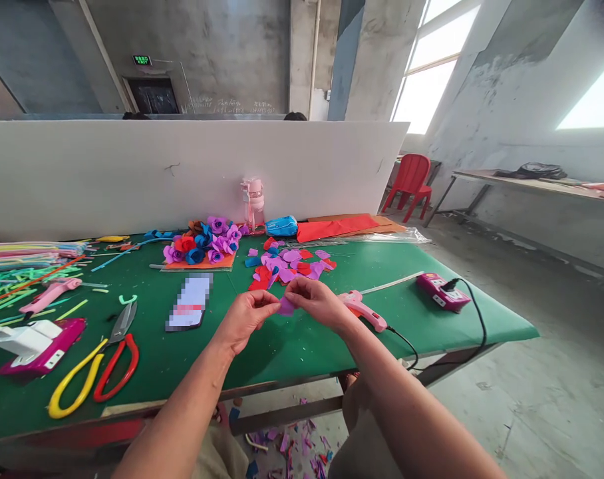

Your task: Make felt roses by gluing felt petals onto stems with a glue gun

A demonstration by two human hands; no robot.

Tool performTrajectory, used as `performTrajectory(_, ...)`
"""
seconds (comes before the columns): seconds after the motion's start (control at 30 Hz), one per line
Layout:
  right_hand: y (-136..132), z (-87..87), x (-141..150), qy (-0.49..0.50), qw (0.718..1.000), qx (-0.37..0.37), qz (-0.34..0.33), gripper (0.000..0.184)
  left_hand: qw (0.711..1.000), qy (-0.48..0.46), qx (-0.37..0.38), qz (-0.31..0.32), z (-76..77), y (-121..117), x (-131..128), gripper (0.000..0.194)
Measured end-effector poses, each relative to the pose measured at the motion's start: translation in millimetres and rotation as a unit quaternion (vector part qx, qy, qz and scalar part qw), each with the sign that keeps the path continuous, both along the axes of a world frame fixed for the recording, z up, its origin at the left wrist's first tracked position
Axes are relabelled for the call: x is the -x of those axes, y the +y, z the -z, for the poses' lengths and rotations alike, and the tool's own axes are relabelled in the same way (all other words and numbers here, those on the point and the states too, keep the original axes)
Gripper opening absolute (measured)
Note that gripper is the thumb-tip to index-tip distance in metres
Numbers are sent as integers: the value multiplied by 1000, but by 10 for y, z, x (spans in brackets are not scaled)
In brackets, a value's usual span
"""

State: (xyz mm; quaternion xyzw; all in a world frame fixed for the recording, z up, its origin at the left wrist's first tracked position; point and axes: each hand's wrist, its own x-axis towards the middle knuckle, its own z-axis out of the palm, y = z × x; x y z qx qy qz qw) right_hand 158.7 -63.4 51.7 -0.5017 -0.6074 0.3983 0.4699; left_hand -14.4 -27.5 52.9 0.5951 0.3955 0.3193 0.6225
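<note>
Both my hands meet over the green table point(292, 346), pinching one small purple foam petal point(285, 307) between them. My left hand point(247, 318) holds its left edge with closed fingers. My right hand point(316, 301) grips its right side, fingers curled. Just beyond lies a pile of red, purple and blue foam petals point(289, 265). A pink glue gun point(364, 310) rests on the table right beside my right wrist.
Finished foam roses point(205, 243) sit on an orange sheet. Yellow and red scissors point(95, 369), a phone point(189, 303), coloured sticks point(17, 276), a pink bottle point(253, 205) and a magenta power strip point(442, 291) lie around. A white board point(132, 173) backs the table. Scraps litter the floor.
</note>
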Motion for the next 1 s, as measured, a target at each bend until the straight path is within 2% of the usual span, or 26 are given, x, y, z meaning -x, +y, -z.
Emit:
performTrajectory(0.07,6,13,-15,69,997,9,34,25,1000,-13,1,-7,-19,5,12,28)
performTrajectory(0.2,-3,7,-44,209,974,16,86,32,999,-35,6,-25,-71,35,69,28)
performTrajectory(0.43,-41,-41,-4,334,938,74,58,36,996,-79,31,-31,-85,87,154,28)
performTrajectory(0.67,-55,-50,-8,365,926,96,31,36,995,-91,42,-31,-74,101,179,28)
performTrajectory(1.0,-49,-41,9,325,941,90,38,37,995,-84,38,-37,-88,85,177,29)
